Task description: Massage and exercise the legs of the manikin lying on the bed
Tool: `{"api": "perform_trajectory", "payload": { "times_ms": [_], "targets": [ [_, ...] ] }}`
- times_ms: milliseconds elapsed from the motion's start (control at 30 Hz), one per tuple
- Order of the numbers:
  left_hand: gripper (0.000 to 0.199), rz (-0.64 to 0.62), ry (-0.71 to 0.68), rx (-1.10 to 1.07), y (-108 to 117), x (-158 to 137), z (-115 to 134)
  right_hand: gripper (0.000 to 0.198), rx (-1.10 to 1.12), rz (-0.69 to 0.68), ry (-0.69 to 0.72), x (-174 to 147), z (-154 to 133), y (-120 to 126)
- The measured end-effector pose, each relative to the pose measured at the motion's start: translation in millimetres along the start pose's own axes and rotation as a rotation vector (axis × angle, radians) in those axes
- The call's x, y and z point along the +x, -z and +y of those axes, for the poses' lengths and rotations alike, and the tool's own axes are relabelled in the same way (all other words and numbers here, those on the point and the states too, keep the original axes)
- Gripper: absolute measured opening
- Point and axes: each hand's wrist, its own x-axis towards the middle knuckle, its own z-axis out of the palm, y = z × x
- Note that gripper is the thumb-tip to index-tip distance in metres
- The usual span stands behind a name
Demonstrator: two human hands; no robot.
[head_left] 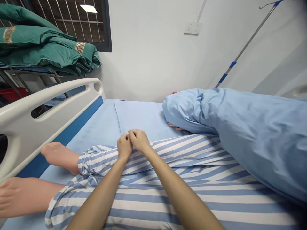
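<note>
My left hand and my right hand are side by side over the far leg of a figure lying on the bed. Both are closed, with the knuckles up and the thumb sides touching. Their fingertips are hidden, so I cannot tell whether cloth is in them. Beneath my wrists are blue-and-white striped trousers. The figure's two bare feet, smooth like a manikin's, stick out at the left. A light-blue quilt is folded back over the upper body, and fingertips show under its edge.
A white bed end board rises at the left. The bed has a light-blue sheet. Behind it are a wall socket and a drip pole. Green folded bedding lies on a rack by the barred window.
</note>
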Motion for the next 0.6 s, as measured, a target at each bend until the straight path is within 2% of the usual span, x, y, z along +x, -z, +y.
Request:
{"api": "perform_trajectory", "payload": {
  "times_ms": [167,333,467,600],
  "targets": [
    [0.032,0.008,-0.034,0.084,-2,-1,2,0.039,-0.001,0.114,-0.063,-11,20,-5],
    [0.033,-0.020,-0.050,0.094,-3,-4,6,0.040,0.083,0.160,-0.061,-13,24,-8],
    [0.032,-0.073,-0.015,0.076,-8,0,21,0.040,0.283,0.175,-0.089,-8,26,-2],
    [0.029,-0.029,0.049,-0.146,-22,9,46,0.038,0.575,0.175,-0.151,-2,32,2]
  ]
}}
